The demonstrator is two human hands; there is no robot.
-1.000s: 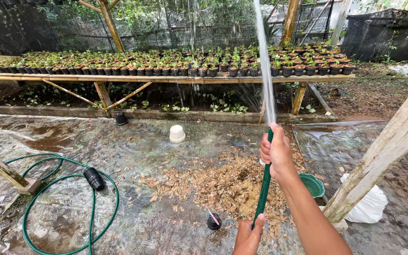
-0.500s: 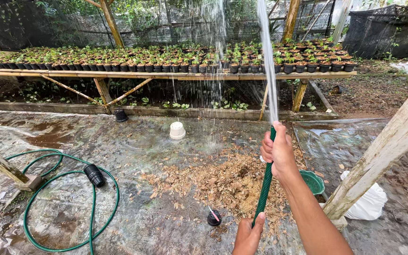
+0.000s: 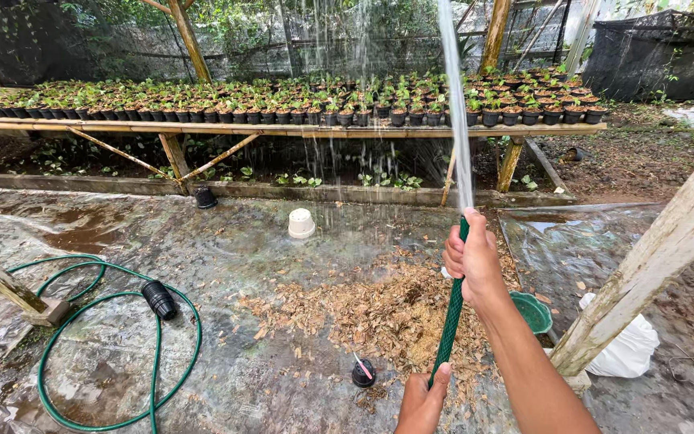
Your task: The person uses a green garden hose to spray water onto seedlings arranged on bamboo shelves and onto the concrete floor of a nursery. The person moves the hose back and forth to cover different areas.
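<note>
My right hand grips the end of a green hose, thumb over the mouth, and a white jet of water shoots up from it. Lower down, my left hand holds the same hose near the bottom edge. Water drops fall on rows of small black seedling pots that stand on a long wooden bench across the back.
More green hose lies coiled at left around a black pot. A white pot sits upturned on wet plastic sheeting. Dry mulch, a small black cap, a green bowl, a white bag and slanted wooden posts are nearby.
The falling spray has spread wider over the middle of the bench. My hands and the hose have stayed almost in place.
</note>
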